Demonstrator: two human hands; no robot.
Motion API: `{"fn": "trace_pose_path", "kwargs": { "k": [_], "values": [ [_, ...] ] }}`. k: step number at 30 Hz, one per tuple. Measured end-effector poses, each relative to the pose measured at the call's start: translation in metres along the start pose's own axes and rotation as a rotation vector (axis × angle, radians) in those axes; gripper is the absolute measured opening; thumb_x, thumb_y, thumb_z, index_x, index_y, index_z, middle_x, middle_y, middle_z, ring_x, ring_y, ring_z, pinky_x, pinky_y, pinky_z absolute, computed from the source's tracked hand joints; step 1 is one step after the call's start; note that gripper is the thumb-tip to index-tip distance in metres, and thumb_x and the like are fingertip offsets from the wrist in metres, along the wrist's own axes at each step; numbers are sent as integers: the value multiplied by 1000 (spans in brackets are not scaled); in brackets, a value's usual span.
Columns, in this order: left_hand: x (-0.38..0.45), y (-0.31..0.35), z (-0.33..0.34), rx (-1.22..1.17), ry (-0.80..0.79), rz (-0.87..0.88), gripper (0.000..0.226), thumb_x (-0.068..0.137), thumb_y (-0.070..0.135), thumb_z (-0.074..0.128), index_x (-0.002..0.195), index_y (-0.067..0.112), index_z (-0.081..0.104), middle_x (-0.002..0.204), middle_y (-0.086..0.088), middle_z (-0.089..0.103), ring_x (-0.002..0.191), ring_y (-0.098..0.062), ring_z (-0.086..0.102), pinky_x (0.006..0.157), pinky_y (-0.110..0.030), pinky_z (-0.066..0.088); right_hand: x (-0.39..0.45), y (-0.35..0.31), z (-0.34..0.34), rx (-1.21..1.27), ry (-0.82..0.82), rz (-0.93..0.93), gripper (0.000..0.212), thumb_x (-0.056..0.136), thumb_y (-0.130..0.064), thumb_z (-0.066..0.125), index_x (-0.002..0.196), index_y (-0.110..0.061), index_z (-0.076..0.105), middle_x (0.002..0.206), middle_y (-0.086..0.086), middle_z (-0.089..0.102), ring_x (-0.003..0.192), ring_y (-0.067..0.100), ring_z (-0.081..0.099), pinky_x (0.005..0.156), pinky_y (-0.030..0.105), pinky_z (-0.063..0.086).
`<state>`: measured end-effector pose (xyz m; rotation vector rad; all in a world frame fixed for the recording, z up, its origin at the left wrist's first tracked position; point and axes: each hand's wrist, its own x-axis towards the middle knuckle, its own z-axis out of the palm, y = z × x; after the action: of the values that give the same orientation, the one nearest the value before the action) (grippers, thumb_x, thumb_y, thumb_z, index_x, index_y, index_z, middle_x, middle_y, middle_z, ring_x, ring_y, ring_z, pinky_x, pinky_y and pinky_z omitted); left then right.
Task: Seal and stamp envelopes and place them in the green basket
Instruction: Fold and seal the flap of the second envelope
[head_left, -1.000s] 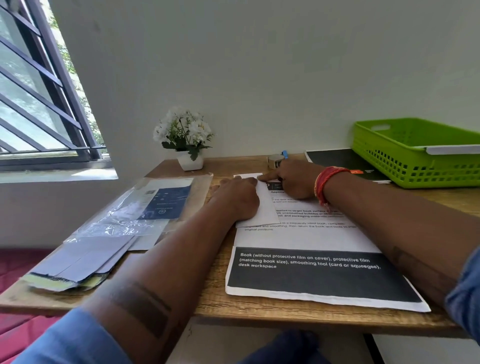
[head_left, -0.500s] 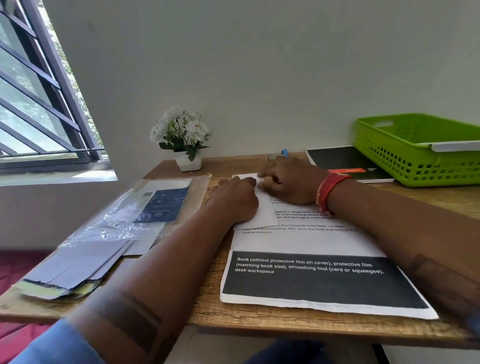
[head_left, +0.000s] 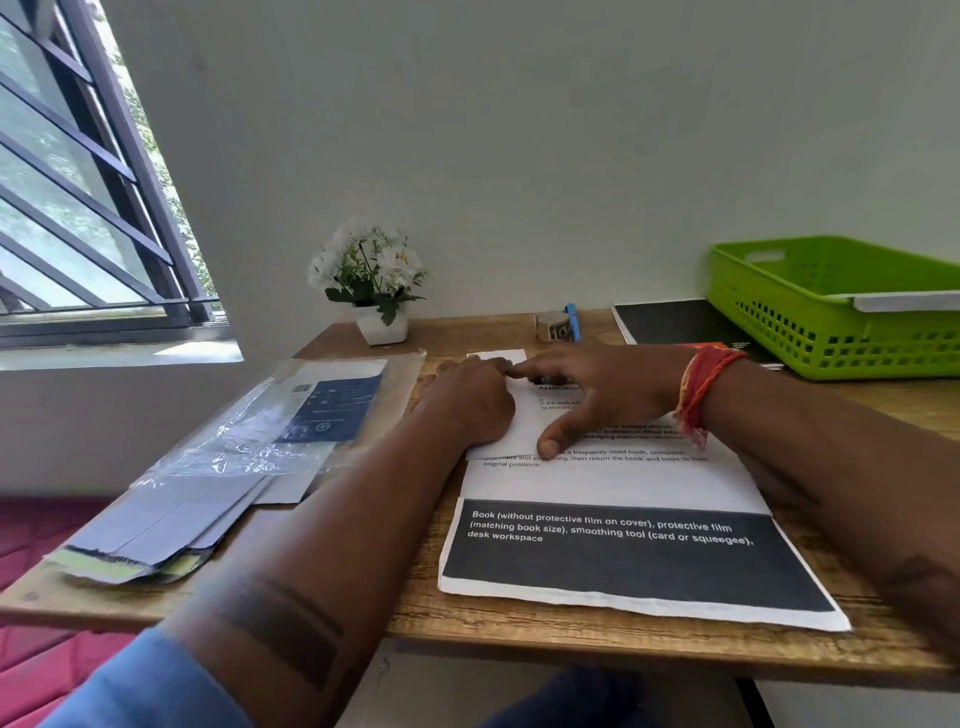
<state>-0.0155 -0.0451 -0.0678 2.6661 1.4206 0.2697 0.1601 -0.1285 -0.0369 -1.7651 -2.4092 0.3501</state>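
Note:
A white envelope (head_left: 524, 431) lies on the printed sheet (head_left: 613, 551) in the middle of the desk. My left hand (head_left: 470, 402) rests on the envelope's left part with its fingers curled under, pressing it down. My right hand (head_left: 597, 395) lies spread over the envelope, forefinger stretched left along its upper part and thumb pressing near its lower edge. The green basket (head_left: 831, 332) stands at the far right, with a white envelope (head_left: 909, 300) lying across its front rim. A small stamp or tape roll (head_left: 553, 326) and a blue pen (head_left: 572, 319) sit behind the hands.
A stack of pale envelopes (head_left: 166, 525) and a clear plastic sleeve with a blue card (head_left: 291, 415) cover the desk's left side. A white pot of flowers (head_left: 379, 291) stands at the back by the wall. A black notebook (head_left: 675, 322) lies beside the basket. A window is at left.
My right hand has opened out and slid left, its forefinger now reaching across the envelope's top and its thumb down at the lower edge. My left hand has stayed in place.

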Motion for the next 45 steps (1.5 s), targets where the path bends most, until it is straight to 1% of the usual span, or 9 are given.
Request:
{"fn": "trace_pose_path", "kwargs": {
  "k": [4, 8, 13, 17, 30, 33, 37, 41, 45],
  "values": [
    [1, -1, 1, 8, -10, -2, 60, 93, 23, 44, 153, 28, 38, 153, -10, 45, 142, -33, 38, 116, -51, 31, 3, 4, 10, 143, 186, 8, 56, 86, -67, 59, 136, -40, 56, 122, -13, 61, 113, 7, 57, 101, 29, 46],
    [4, -2, 1, 50, -24, 2, 63, 94, 25, 40, 156, 29, 32, 161, -8, 36, 148, -31, 31, 119, -49, 27, 16, 6, 20, -81, 297, 15, 36, 98, -44, 56, 124, -23, 70, 106, -6, 51, 106, 15, 52, 90, 26, 36],
    [6, -3, -1, 114, -88, -11, 65, 93, 29, 34, 158, 35, 24, 163, -8, 30, 148, -35, 26, 119, -54, 21, 42, 2, 20, -286, 282, 138, 38, 104, -34, 39, 111, -15, 71, 104, 13, 56, 98, 29, 57, 87, 34, 44],
    [9, -4, -6, 138, -131, -18, 64, 95, 33, 33, 157, 38, 20, 164, -6, 27, 149, -38, 20, 117, -55, 16, 52, 3, 16, -249, 245, 210, 41, 100, -43, 37, 91, -14, 64, 82, 1, 55, 89, 26, 60, 86, 40, 51],
    [4, -11, -5, 51, -79, -68, 57, 99, 40, 26, 156, 42, 24, 168, 0, 18, 154, -30, 11, 123, -53, 9, 58, 9, 25, -339, 292, 330, 63, 95, -62, 30, 115, -14, 65, 122, 14, 60, 105, 30, 60, 83, 38, 46],
    [-6, -9, -7, 50, 91, -72, 50, 99, 43, 34, 148, 37, 43, 158, 0, 42, 143, -28, 38, 112, -48, 30, 44, 9, 21, -260, 369, 233, 45, 100, -55, 40, 90, -16, 61, 99, 7, 57, 93, 26, 59, 81, 36, 46],
    [-29, -9, -21, -87, 428, 28, 29, 99, 37, 46, 116, 29, 68, 120, 3, 70, 104, -18, 63, 91, -40, 53, 27, -2, 7, -164, 492, 116, 31, 98, -45, 54, 102, -21, 73, 101, 7, 65, 97, 23, 60, 83, 33, 44],
    [-78, -35, -43, -306, 672, 13, 31, 86, 29, 44, 93, 27, 73, 94, 9, 74, 85, -13, 65, 80, -32, 54, 22, -53, 4, -159, 434, -13, 32, 97, -49, 55, 112, -27, 73, 104, -2, 69, 79, 6, 54, 75, 27, 37],
    [-143, -94, -50, -343, 703, -153, 23, 86, 24, 51, 92, 31, 72, 91, 11, 75, 88, -15, 69, 79, -30, 52, 28, -139, 24, -118, 328, -226, 35, 95, -45, 60, 120, -23, 70, 111, 1, 67, 91, 12, 58, 78, 28, 42]
  ]
}}
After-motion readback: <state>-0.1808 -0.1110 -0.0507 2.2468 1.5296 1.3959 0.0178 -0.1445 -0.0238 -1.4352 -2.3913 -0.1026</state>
